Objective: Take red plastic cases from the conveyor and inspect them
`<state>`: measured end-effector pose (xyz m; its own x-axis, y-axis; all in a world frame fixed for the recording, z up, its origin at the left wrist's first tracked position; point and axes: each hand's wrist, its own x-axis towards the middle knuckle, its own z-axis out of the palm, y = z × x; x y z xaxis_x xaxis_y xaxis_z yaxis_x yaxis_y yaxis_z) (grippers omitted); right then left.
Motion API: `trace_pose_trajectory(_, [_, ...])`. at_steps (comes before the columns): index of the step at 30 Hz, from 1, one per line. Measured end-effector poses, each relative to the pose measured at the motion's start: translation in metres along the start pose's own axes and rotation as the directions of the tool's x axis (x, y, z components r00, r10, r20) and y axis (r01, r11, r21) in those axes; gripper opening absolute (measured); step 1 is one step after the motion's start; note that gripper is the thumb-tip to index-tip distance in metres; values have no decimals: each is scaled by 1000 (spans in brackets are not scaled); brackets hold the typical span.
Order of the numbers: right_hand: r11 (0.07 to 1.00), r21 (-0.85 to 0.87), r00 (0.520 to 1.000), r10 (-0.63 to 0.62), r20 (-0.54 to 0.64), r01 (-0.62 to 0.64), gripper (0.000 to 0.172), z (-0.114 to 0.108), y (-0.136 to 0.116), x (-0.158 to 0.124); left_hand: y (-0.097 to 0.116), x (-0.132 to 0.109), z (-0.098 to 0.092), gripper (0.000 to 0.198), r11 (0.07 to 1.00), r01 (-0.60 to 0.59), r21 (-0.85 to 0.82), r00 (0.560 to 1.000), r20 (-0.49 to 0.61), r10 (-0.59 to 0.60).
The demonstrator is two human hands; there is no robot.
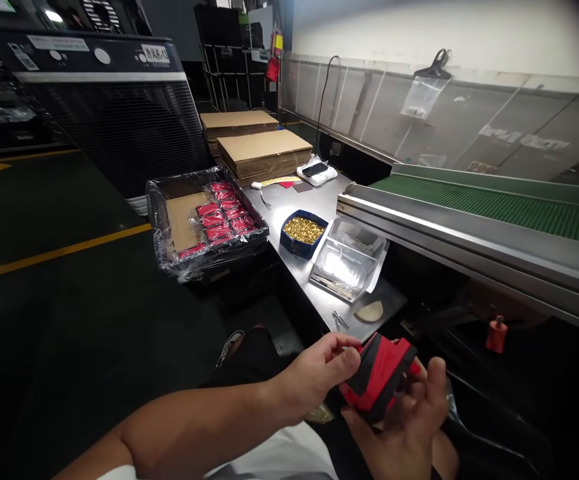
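Fingers point(338, 341) of the left hand point(312, 373) are closed in a pinch on the upper left edge of a red-and-black part point(380, 370), with the thumb lying against its near face. The right hand point(403, 433) is loosely curled around the lower right of the same part; its thumb is at the lower edge, and one finger stands raised and clear of it. The part is located at the lower right of centre in the frame, in front of the near end of the metal surface point(299, 268).

At the near end of the surface are a beige half-round piece point(369, 311) and a small metal tool point(340, 321), set near each other. Behind them is a white container point(382, 250) with clear compartments. Just beside it, at centre frame, is a blue bin point(293, 247) filled with gold-coloured pieces point(303, 230). Left of centre, a black tray point(257, 223) holds red wrapped items point(223, 213). Right of frame: a green conveyor belt point(499, 203).
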<state>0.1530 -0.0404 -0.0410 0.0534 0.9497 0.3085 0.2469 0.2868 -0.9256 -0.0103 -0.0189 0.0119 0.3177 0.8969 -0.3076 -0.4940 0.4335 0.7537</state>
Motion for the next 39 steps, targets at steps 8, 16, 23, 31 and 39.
trace_pose_trajectory(8, [986, -61, 988, 154, 2, -153, 125, -5, 14, -13, -11, 1, -5, 89, 993, 96, -63, 994, -53, -99])
trace_pose_trajectory(16, [994, 28, 993, 106, 48, -107, 124, -11, 2, -14, -8, 1, -10, 95, 993, 115, -15, 992, -42, -115])
trace_pose_trajectory(23, [986, -125, 994, 111, 24, -107, 125, -11, -5, -18, -6, -2, -17, 83, 996, 92, 14, 996, 13, -93])
trace_pose_trajectory(31, [962, -101, 967, 249, -49, -253, 127, -9, -7, -26, -11, -5, -20, 90, 989, 145, 21, 989, 21, -145])
trace_pose_trajectory(39, [949, -56, 947, 305, -101, -312, 129, -3, -5, -32, -18, -7, -21, 86, 990, 118, 79, 993, 0, -118])
